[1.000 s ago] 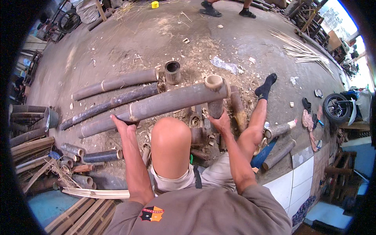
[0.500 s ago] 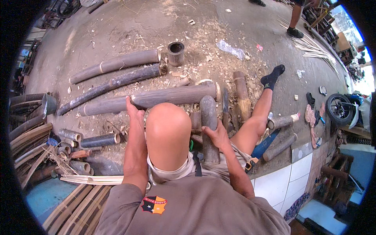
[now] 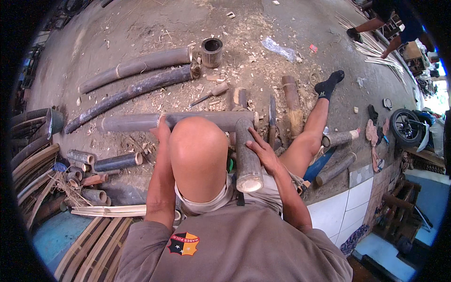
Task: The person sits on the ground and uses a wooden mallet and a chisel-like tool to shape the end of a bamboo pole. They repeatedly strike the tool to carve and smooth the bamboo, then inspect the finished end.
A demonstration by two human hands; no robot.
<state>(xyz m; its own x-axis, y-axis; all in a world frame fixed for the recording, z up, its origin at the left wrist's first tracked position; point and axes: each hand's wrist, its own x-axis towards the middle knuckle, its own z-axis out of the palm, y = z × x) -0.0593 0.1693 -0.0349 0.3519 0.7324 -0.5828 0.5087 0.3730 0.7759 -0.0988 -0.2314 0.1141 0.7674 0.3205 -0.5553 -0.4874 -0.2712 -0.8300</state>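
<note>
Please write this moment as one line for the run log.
left hand: grips long bamboo pole | right hand: rests on short bamboo piece | blade: on ground, untouched
</note>
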